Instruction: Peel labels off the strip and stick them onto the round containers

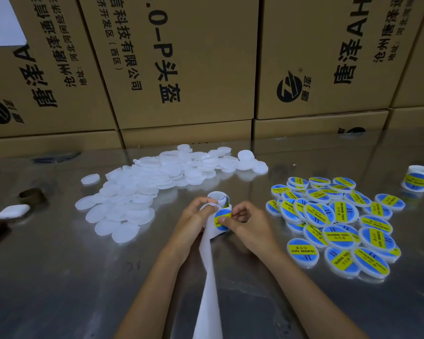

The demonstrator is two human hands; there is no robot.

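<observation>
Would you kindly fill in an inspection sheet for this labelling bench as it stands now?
Surface: reflective grey metal table.
Job's things: pile of unlabelled white round plastic containers centre-left; pile of blue-and-yellow labelled containers right; white label backing strip trailing toward the camera; a spare roll of labels far right.
Clutter: small white case, brown tape roll, dark flat object, all on the left.
Fingers: left hand holds the strip; right hand pinches a round blue-and-yellow label.
Cables: nothing seen.
Surroundings: stacked printed brown cardboard boxes behind.
</observation>
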